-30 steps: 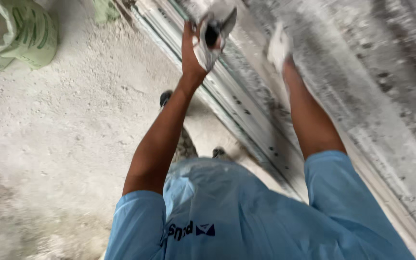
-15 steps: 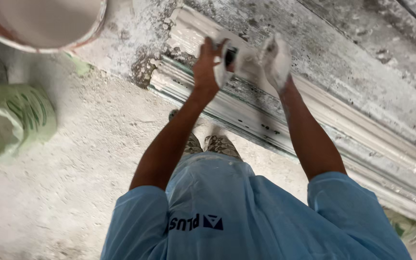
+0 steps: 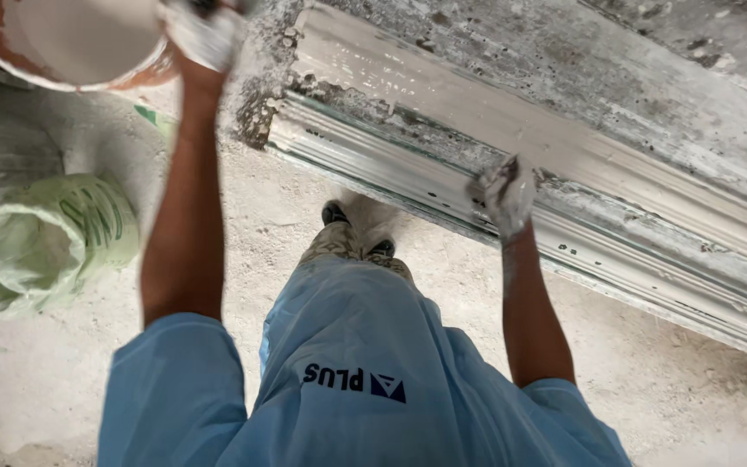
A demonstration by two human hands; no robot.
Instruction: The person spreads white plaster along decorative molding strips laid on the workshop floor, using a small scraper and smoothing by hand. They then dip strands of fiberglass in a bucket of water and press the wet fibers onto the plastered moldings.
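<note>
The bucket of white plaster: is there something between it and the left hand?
Nothing visible stands between them. The left hand, coated in white, is at the rim of the bucket at the top left. The right hand rests apart on the moulded strip, also unobstructed.

I see a dusty concrete floor. On it lie a green sack at its left edge and a long white moulded strip along the right.
</note>
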